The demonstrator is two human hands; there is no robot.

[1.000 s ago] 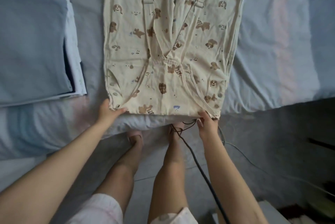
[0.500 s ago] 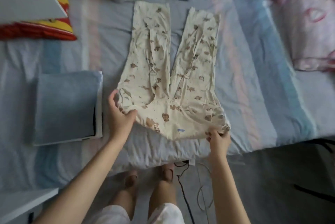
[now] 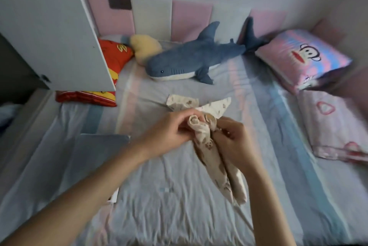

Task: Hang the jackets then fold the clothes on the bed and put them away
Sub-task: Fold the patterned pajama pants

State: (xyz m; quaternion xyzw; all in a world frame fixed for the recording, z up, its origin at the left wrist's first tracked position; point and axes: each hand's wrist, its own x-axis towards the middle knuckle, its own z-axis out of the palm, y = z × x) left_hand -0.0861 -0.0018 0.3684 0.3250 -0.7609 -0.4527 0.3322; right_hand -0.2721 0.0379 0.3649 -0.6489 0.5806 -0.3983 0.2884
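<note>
Cream trousers with a brown animal print [image 3: 211, 154] are lifted off the striped bed [image 3: 179, 196] in the head view. My left hand [image 3: 169, 136] and my right hand [image 3: 233, 140] meet over the middle of the bed, each gripping a bunched side of the waistband. Below the hands the doubled fabric hangs toward me. The two leg ends [image 3: 199, 104] still lie on the sheet beyond my hands. A folded blue stack [image 3: 99, 150] lies to the left, partly hidden by my left forearm.
A white wardrobe door [image 3: 49, 26] stands open at the upper left. A blue plush shark [image 3: 191, 60], a yellow plush [image 3: 145, 46] and a red cushion [image 3: 113, 60] lie at the bed's head. Two pink pillows [image 3: 302, 56] occupy the right side.
Both hands have lifted the trousers' waistband off the bed's near edge and brought its two sides together over the bed's middle. The camera has tilted up toward the headboard.
</note>
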